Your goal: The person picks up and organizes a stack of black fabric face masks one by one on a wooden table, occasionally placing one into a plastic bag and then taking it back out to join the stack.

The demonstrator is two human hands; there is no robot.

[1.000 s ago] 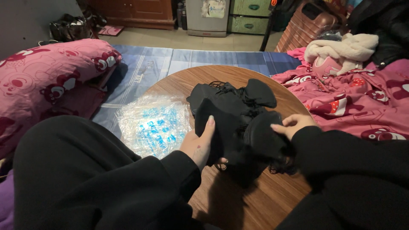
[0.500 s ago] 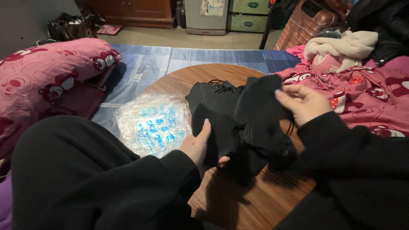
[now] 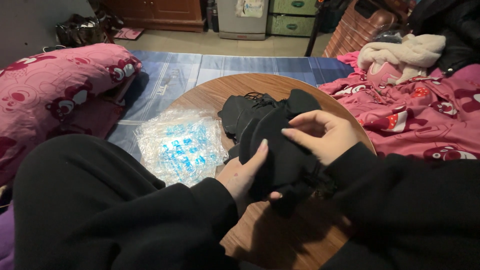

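**A:** Two hands on that black fabric piece (image 3: 280, 155), right? Where's it sitting?

**B:** Yep. It's held just above the near half of the round wooden table (image 3: 225, 92), at the front of a heap of more black fabric pieces (image 3: 250, 112) that runs back toward the middle. The left hand (image 3: 245, 172) cups it from underneath, fingers up along its left side, thumb tucked below. The right hand (image 3: 320, 135) comes over the top with fingers curled, pinching the upper edge. So both hands are closed on it.

**A:** And that shiny stuff?

**B:** A clear plastic bag (image 3: 180, 145) with blue print, lying over the table's left edge, just beside the pile.
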